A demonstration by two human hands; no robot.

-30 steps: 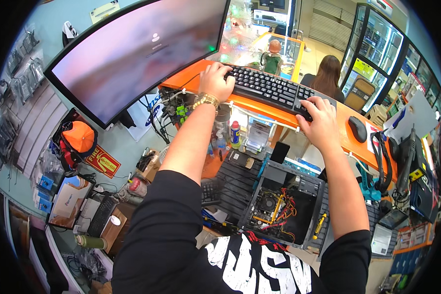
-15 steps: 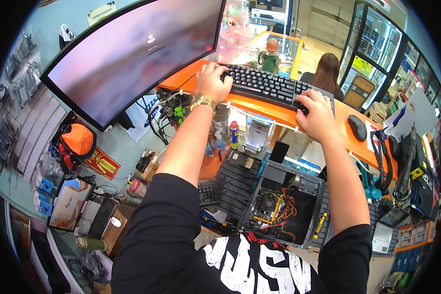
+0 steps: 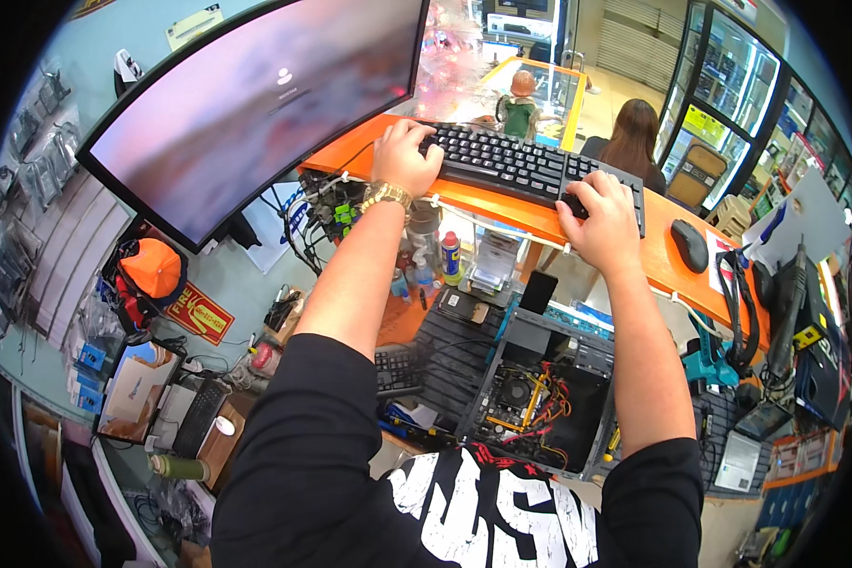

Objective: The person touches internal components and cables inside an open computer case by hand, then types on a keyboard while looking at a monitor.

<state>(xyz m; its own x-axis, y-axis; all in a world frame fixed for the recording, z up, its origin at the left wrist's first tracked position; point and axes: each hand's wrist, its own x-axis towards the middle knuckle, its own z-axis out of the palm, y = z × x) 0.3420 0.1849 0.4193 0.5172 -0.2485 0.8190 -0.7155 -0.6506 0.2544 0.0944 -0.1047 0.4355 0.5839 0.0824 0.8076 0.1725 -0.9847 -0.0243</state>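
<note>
While the black keyboard (image 3: 502,163) lies on the orange counter (image 3: 497,204), my left grip (image 3: 407,159), unclenched, rests over its left end, and my right grip (image 3: 601,220), likewise loose, rests upon its right end; a black mouse (image 3: 689,246) sits apart, farther right.

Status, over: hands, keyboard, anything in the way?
Left hand at keyboard, left end; right hand over its right end. Keyboard lying on orange counter. Mouse off to the right, apart; no blockage seen.

Monitor (image 3: 265,109) cropped above, keyboard (image 3: 516,166) corner seemingly behind left hand (image 3: 409,159)
</note>
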